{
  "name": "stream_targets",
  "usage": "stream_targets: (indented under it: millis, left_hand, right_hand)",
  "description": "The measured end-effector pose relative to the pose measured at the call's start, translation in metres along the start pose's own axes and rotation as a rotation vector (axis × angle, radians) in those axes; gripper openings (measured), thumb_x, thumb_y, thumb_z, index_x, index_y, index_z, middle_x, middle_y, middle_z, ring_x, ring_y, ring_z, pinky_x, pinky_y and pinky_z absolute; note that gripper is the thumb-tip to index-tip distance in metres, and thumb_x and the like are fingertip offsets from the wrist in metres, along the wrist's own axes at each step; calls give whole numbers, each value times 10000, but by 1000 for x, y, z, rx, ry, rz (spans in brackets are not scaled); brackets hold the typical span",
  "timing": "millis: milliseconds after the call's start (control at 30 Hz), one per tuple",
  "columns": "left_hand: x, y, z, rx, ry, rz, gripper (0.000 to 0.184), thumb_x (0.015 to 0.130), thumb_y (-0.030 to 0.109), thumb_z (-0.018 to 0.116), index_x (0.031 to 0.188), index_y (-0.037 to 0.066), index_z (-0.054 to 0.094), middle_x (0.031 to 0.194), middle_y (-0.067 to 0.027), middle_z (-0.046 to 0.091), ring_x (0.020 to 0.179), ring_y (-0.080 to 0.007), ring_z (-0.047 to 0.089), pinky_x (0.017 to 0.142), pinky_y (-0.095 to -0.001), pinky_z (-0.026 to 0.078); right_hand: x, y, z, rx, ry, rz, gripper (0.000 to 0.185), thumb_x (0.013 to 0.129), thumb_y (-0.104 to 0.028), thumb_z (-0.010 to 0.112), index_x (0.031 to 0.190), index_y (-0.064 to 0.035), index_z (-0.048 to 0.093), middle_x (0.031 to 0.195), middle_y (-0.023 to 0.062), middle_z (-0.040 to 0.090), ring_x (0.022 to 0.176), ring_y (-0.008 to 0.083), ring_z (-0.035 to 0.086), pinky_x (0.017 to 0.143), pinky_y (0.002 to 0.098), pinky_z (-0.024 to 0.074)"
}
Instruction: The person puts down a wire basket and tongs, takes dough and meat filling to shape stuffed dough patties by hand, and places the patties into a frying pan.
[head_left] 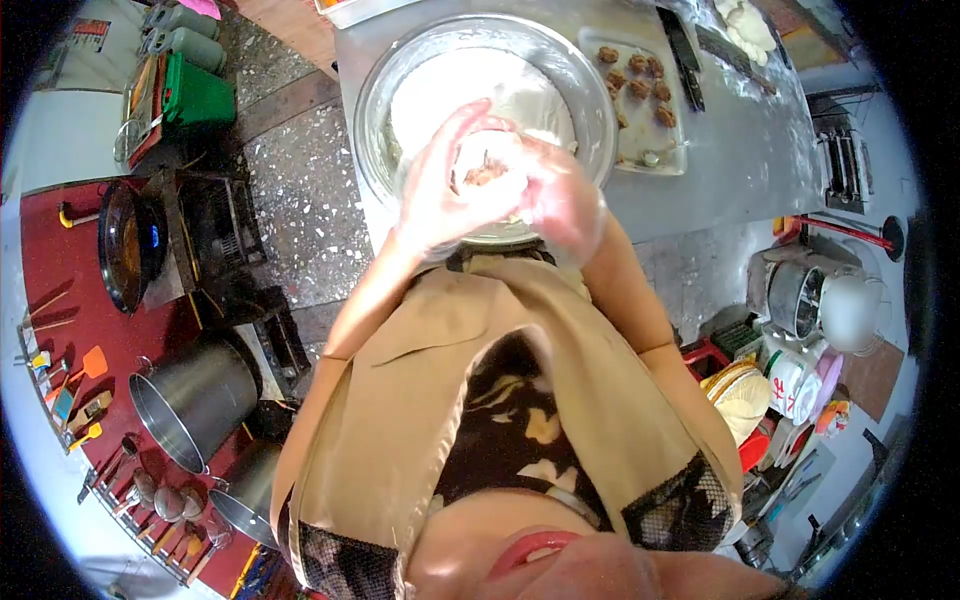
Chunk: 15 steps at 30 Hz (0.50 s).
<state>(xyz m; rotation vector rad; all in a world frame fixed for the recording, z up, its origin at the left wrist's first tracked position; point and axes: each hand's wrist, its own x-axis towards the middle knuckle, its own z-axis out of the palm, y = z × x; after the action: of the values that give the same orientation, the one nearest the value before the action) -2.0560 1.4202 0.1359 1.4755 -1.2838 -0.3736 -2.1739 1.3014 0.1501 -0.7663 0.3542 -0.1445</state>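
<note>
Cupped together over the bowl, my two hands hold a piece of white dough with a brown lump of filling showing in its middle. My left hand curves around the dough's left side. Against the right side presses my right hand, its fingers blurred and partly hidden. Both hands seem to wear thin clear gloves. Beneath them stands a large metal bowl containing white flour. To its right, a shallow clear tray carries several brown filling balls.
Beyond the tray lie a black-bladed knife, a floury stick and pale dough on the metal table. Left are a wok, a tall pot and a green bin. Kitchenware crowds the right.
</note>
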Motion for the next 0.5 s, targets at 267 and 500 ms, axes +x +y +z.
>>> stream_targets:
  millis: [267, 500]
  left_hand:
    - [4, 19, -7, 251, 113, -8, 1264, 487, 472, 865, 1435, -5, 177, 1395, -258, 346, 1325, -428, 258, 1099, -497, 215]
    - [6, 6, -14, 55, -167, -6, 935, 619, 248, 810, 1397, 75, 321, 1228, -164, 555, 1027, -329, 599, 897, -391, 481]
  right_hand:
    - [-6, 26, -22, -525, -13, -352, 343, 900, -153, 531, 1194, 23, 513, 1176, 147, 548, 1066, 208, 536, 943, 344, 434]
    - [-4, 3, 9, -493, -46, -192, 330, 883, -143, 530, 1180, 0, 517, 1004, 99, 603, 921, 167, 586, 768, 290, 500]
